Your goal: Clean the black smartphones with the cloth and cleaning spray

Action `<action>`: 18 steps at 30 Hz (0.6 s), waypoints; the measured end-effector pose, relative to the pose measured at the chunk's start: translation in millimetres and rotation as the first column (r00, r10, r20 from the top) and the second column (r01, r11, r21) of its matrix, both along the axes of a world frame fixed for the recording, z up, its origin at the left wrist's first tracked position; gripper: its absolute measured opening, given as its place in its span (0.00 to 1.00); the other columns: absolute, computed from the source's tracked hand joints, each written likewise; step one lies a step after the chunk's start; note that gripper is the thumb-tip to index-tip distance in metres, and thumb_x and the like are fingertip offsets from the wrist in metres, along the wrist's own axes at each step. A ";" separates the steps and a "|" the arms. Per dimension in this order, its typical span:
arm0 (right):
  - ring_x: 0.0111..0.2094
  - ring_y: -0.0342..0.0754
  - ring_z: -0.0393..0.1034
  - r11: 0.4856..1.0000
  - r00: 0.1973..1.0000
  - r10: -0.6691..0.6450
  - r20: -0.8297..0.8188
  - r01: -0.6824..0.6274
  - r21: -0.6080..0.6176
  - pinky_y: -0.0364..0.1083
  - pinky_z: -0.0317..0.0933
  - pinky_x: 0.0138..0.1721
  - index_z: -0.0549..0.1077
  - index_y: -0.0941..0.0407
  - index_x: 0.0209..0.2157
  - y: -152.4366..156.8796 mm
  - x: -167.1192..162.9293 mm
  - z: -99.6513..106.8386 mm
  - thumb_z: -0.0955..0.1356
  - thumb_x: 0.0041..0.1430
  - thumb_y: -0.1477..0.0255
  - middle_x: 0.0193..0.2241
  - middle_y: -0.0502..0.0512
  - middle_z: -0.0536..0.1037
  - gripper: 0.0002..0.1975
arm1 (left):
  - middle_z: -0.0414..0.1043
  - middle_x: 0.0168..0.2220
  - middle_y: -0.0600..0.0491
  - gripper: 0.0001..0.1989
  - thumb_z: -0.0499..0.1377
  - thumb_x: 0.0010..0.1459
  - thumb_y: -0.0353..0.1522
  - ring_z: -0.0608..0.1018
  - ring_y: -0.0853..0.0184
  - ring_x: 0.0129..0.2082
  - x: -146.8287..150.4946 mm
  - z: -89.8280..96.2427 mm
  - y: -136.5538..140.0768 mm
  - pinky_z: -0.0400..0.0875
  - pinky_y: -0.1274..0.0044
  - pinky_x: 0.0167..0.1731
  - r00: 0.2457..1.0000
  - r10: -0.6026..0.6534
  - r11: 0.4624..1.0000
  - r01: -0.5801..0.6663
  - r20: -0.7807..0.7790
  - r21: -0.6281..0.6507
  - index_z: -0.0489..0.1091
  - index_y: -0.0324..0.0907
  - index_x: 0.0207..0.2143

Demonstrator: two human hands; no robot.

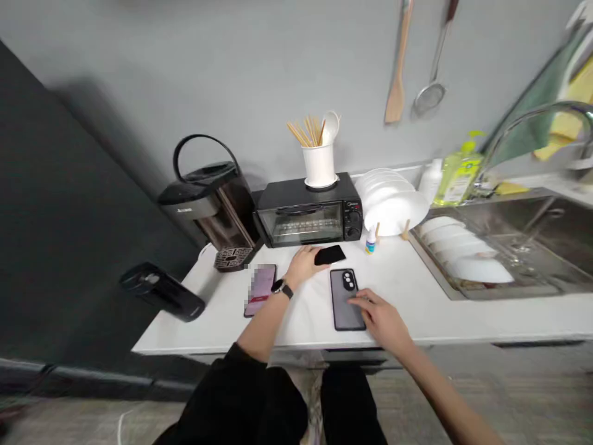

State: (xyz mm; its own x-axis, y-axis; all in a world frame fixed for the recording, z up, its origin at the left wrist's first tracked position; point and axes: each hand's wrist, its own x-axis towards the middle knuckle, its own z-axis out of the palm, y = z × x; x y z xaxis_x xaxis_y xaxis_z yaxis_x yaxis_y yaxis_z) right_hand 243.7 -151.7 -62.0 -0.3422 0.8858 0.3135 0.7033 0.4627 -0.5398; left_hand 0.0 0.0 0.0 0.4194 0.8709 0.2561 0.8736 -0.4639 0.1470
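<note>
My left hand (302, 264), with a watch on the wrist, is closed at the left end of a small flat black rectangle (330, 254), gripping its edge. What the rectangle is made of I cannot make out. Beside it lies a grey translucent phone case (346, 309) with a black rim and a dark camera block; whether a phone is inside is unclear. My right hand (383, 320) reaches over the case's right edge, fingers partly stretched, fingertips at its surface. Left of my left forearm lies a phone (260, 290) with a lilac screen. A small white bottle (370, 241) with a blue label stands behind.
A black toaster oven (306, 213) carries a white utensil holder (319, 164). To its left stands a tall dark water dispenser (217, 210); a black cylinder (162, 290) is at the counter's left edge. White plates (391, 198) and a sink (532, 235) are right.
</note>
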 end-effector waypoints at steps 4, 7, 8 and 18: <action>0.50 0.52 0.78 1.000 1.000 -0.010 0.018 0.009 0.019 0.53 0.73 0.53 0.78 0.48 0.54 -0.7 1.9 -3.3 0.59 0.65 0.81 0.55 0.56 0.75 0.25 | 0.76 0.52 0.44 0.30 0.69 0.59 0.46 0.80 0.55 0.51 -3.4 -2.3 -27.2 0.75 0.70 0.52 0.993 0.119 0.992 -0.119 0.026 0.027 0.73 0.40 0.58; 0.49 0.52 0.78 1.000 0.999 -0.017 0.031 0.017 0.025 0.53 0.74 0.52 0.78 0.48 0.55 -1.3 0.9 -1.7 0.59 0.65 0.81 0.55 0.56 0.75 0.25 | 0.76 0.49 0.47 0.27 0.67 0.60 0.48 0.81 0.58 0.47 -2.6 -0.9 -60.8 0.75 0.72 0.48 0.975 0.205 0.977 -0.209 0.089 0.048 0.74 0.43 0.56; 0.49 0.52 0.78 0.999 0.999 -0.020 0.035 0.019 0.028 0.52 0.74 0.51 0.78 0.48 0.54 -1.7 0.2 -0.6 0.59 0.65 0.81 0.55 0.56 0.75 0.25 | 0.76 0.49 0.48 0.26 0.67 0.60 0.48 0.81 0.59 0.46 -2.0 -0.3 -72.2 0.75 0.73 0.47 0.974 0.205 0.977 -0.210 0.101 0.047 0.74 0.44 0.56; 0.48 0.51 0.78 0.999 0.997 -0.007 0.077 0.004 0.043 0.51 0.74 0.50 0.78 0.48 0.56 -6.8 -3.0 5.0 0.60 0.66 0.80 0.54 0.57 0.75 0.24 | 0.76 0.48 0.48 0.25 0.68 0.59 0.48 0.80 0.58 0.46 -6.1 -3.4 -50.8 0.75 0.73 0.44 0.977 0.207 0.978 -0.208 0.053 0.008 0.76 0.44 0.52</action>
